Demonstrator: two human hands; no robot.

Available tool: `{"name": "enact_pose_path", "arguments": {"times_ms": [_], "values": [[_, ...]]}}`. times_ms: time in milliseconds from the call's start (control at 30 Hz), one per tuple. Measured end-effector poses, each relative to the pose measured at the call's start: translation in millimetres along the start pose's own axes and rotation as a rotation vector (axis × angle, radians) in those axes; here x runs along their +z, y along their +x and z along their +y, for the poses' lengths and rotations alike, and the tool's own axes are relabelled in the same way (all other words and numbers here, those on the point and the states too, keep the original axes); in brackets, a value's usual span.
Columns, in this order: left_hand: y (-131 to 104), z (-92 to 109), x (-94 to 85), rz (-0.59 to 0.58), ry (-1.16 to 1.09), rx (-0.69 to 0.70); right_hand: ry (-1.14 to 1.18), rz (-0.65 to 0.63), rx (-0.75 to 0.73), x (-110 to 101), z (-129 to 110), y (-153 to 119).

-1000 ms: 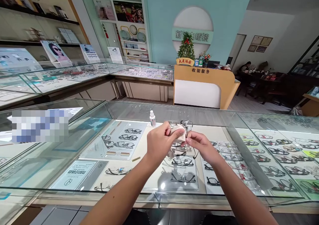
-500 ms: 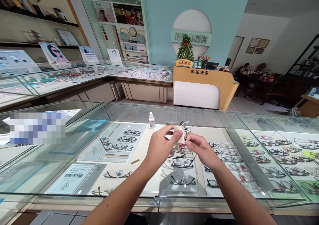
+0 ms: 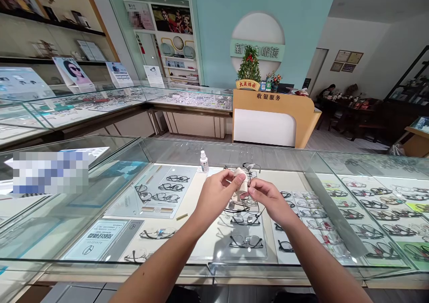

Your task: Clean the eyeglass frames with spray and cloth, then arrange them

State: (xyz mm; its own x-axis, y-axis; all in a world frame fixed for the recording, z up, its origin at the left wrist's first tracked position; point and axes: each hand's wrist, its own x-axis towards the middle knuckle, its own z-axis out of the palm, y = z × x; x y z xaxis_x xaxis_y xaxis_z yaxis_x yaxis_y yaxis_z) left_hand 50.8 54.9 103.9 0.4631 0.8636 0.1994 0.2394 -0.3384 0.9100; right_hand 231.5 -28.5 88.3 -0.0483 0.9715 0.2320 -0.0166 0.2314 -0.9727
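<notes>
My left hand (image 3: 217, 195) pinches a pale wiping cloth (image 3: 242, 183) between thumb and fingers. The cloth is folded over part of a pair of eyeglasses (image 3: 249, 174), hiding one lens. At the frame's right side, the fingertips of my right hand (image 3: 271, 199) are closed on the thin dark rim or temple. Both hands are held over the glass showcase (image 3: 221, 267), close together. Standing just beyond my left hand is a small white bottle (image 3: 204, 162). Black-framed glasses (image 3: 246, 241) lie in the showcase beneath my hands.
More spectacles (image 3: 368, 232) fill the compartments to the right. A grey display board (image 3: 150, 191) with several frames lies at left. Across the aisle stands a cashier counter (image 3: 275, 119), and another glass showcase (image 3: 187, 101) runs along the back left.
The cloth has shifted slightly and hangs a little lower over the lens, with the left thumb moved a touch. Both hands keep their grip in nearly the same place.
</notes>
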Motion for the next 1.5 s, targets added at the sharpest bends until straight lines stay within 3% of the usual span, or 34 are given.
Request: {"name": "enact_pose_path", "arguments": {"times_ms": [233, 367, 567, 767, 1100, 1333, 1500], "values": [[4, 5, 4.4, -0.186, -0.304, 0.068, -0.009, 0.006, 0.019, 1, -1, 1], [6, 8, 7.8, -0.221, -0.451, 0.066, -0.008, -0.001, 0.007, 0, -2, 1], [12, -6, 18.0, -0.344, -0.753, -0.012, 0.037, -0.005, 0.034, -6, 7, 3], [20, -17, 22.5, -0.408, -0.856, -0.058, 0.169, -0.001, 0.127, -10, 20, 8], [25, -20, 24.1, -0.394, -0.820, -0.003, 0.170, -0.008, 0.148, -10, 30, 11], [26, -25, 27.1, -0.288, -0.860, -0.051, 0.159, 0.035, 0.138, -6, 31, 14], [25, -27, 28.6, -0.276, -0.858, -0.048, 0.132, 0.080, 0.125, -5, 30, 14]]}}
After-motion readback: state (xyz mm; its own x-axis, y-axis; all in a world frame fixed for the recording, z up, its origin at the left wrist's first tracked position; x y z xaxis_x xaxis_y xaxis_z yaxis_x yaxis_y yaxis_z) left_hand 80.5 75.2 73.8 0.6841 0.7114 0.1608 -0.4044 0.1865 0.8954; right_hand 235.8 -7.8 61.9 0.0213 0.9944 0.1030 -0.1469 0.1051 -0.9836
